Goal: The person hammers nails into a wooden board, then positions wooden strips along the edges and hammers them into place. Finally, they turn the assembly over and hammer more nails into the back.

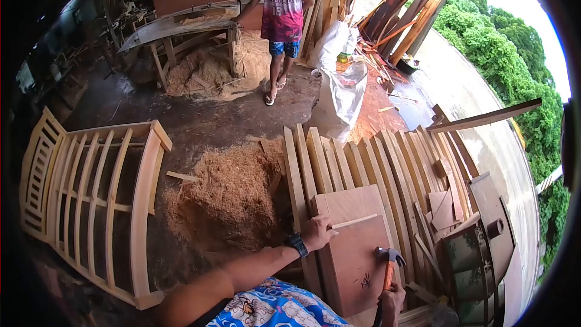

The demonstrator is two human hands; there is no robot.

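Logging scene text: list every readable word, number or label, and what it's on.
"13": on the jersey.
Lettering above it: too blurred to read.
Dark scrawl on the panel: illegible.
No other text readable.

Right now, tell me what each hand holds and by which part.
The right hand grips the hammer by its handle. The left hand is at a thin strip's left end; whether it grips cannot be told.
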